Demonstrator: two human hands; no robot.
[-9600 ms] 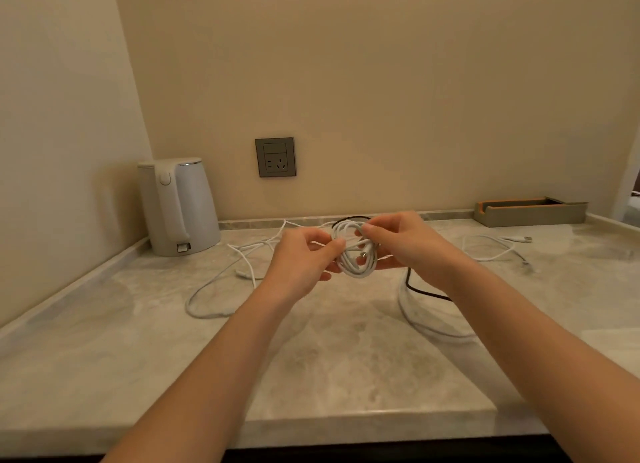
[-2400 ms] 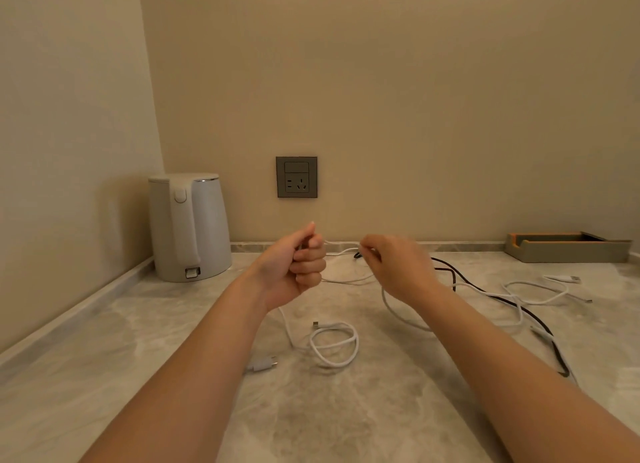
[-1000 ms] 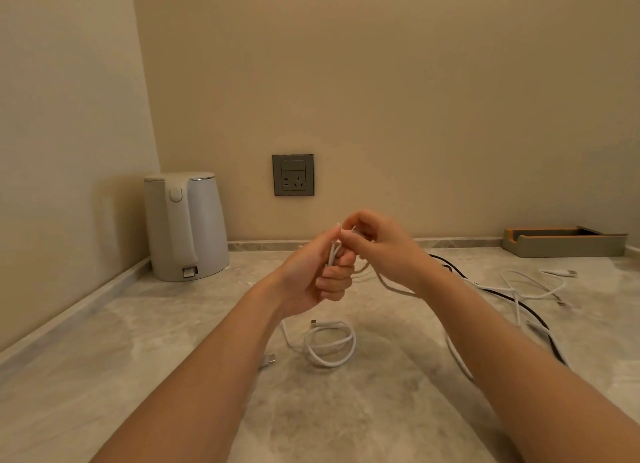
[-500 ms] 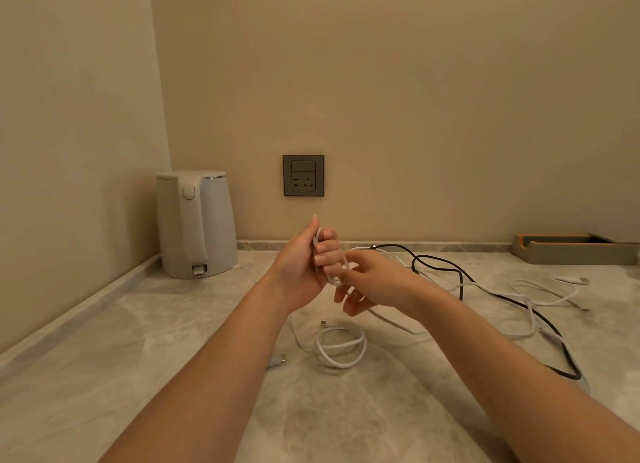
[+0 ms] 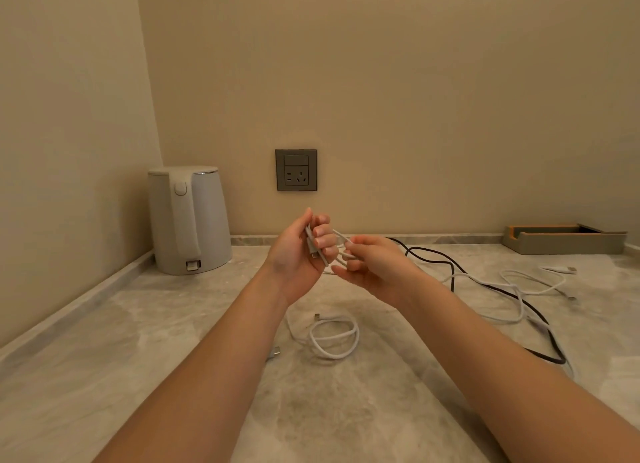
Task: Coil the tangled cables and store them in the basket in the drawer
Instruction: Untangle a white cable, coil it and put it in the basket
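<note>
Both hands are up over the desk [image 5: 145, 341], in front of the wall socket [image 5: 296, 170]. My left hand [image 5: 294, 254] has its fingers [image 5: 323, 230] curled round a few short loops of a white cable [image 5: 310, 242], thumb up, and one small plug end pokes out of my palm. My right hand [image 5: 377, 270] is just beside it, nearly touching. Thumb and forefinger pinch a strand of that same cable where it leaves the left hand, and the other fingers [image 5: 346, 274] hang loose underneath.

Down on the desk below my hands there's a coiled white cable [image 5: 334, 338] lying flat in a small ring, one plug at its top edge and another sticking out by my left forearm.

Off to the right is the messy bit: a black cable [image 5: 433, 259] snakes from the back wall toward the front, and a loose white cable [image 5: 512, 286] is looped over and across it. I can't tell if that white one is the one in my hands, since my right arm hides where it goes.

The white kettle [image 5: 188, 220] sits in the back left corner, and a flat grey tray [image 5: 564, 242] with an orange inside sits against the wall, far right.
</note>
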